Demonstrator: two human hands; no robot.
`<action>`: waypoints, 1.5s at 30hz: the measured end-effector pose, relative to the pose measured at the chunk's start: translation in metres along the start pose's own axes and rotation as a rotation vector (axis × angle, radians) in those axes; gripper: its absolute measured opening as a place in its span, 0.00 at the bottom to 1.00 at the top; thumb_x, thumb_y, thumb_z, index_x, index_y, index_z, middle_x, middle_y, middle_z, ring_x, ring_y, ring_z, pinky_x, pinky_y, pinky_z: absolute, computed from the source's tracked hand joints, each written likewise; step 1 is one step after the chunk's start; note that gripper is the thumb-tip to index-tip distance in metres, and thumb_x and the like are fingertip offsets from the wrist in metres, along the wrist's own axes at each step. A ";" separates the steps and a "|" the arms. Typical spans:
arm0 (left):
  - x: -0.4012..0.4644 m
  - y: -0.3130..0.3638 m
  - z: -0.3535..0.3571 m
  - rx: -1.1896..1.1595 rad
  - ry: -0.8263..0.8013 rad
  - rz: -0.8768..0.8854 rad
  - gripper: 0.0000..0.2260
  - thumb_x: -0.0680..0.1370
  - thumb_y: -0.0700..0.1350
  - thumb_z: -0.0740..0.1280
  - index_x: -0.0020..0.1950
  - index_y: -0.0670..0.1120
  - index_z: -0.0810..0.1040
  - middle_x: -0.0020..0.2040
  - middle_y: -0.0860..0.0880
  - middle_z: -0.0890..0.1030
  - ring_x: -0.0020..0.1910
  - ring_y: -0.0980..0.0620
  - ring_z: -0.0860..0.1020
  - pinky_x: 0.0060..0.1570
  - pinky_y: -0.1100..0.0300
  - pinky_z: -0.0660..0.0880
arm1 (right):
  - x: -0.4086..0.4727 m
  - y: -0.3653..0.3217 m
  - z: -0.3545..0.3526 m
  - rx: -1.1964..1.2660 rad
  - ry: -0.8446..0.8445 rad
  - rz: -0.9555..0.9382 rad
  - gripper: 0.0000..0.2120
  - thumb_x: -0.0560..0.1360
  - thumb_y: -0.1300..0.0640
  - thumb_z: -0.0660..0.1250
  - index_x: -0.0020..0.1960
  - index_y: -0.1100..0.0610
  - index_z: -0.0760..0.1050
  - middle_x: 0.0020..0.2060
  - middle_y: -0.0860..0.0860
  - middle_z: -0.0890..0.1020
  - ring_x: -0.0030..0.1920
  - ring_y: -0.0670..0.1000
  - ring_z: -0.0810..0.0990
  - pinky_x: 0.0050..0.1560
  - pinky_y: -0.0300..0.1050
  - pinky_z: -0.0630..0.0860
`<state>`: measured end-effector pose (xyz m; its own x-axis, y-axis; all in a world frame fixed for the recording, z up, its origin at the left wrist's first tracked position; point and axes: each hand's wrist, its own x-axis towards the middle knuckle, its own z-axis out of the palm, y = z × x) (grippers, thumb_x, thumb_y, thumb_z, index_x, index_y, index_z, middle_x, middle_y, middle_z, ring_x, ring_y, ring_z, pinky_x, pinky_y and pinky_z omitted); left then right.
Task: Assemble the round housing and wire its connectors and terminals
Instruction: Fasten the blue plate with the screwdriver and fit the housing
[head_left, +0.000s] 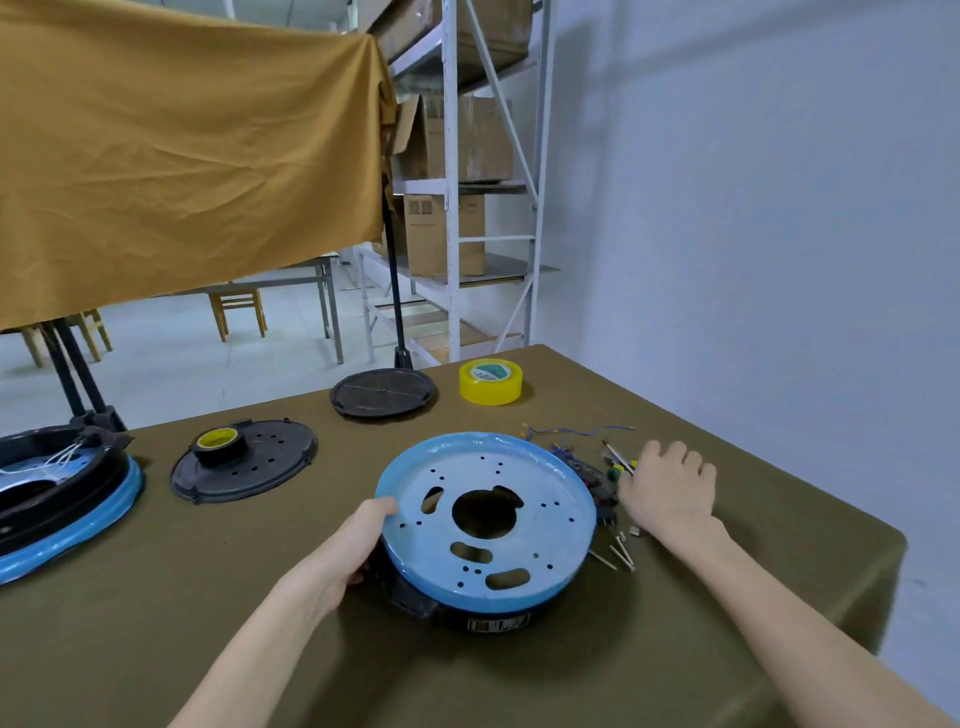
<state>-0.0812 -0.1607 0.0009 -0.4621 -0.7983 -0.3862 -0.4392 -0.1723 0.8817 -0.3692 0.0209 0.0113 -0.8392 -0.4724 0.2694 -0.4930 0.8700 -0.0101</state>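
Left hand (358, 540) gripping housing (485, 525) rim at frame centre, right hand (667, 486) curled over wires (582, 447) beside it, grip unclear, on counter (208, 597)

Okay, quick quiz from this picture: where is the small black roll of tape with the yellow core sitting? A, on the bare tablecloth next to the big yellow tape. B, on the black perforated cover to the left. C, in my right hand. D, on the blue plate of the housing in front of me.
B: the black tape roll rests on the black perforated cover, left of the round housing.
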 end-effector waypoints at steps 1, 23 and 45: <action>-0.001 0.000 0.000 -0.003 0.001 0.001 0.15 0.80 0.56 0.59 0.59 0.49 0.77 0.56 0.44 0.82 0.53 0.44 0.76 0.48 0.51 0.69 | 0.000 0.005 0.002 -0.010 -0.057 0.016 0.19 0.82 0.48 0.59 0.67 0.58 0.71 0.65 0.58 0.75 0.66 0.61 0.75 0.62 0.51 0.70; 0.002 0.001 -0.017 0.073 -0.130 -0.012 0.25 0.70 0.63 0.65 0.57 0.46 0.77 0.47 0.46 0.76 0.45 0.46 0.68 0.46 0.52 0.65 | -0.017 -0.058 -0.091 1.571 -0.004 -0.138 0.11 0.71 0.53 0.80 0.50 0.56 0.84 0.34 0.47 0.82 0.32 0.45 0.75 0.33 0.38 0.73; 0.011 0.000 -0.031 -0.223 -0.350 -0.097 0.30 0.86 0.58 0.55 0.68 0.32 0.77 0.67 0.31 0.78 0.60 0.38 0.79 0.68 0.44 0.75 | -0.036 -0.196 -0.083 1.867 -0.030 -0.428 0.08 0.82 0.52 0.69 0.55 0.55 0.74 0.39 0.56 0.80 0.37 0.58 0.88 0.45 0.57 0.86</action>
<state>-0.0621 -0.1874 0.0048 -0.6773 -0.5350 -0.5050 -0.3336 -0.3884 0.8590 -0.2236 -0.1207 0.0839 -0.6053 -0.6025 0.5201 -0.2044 -0.5139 -0.8331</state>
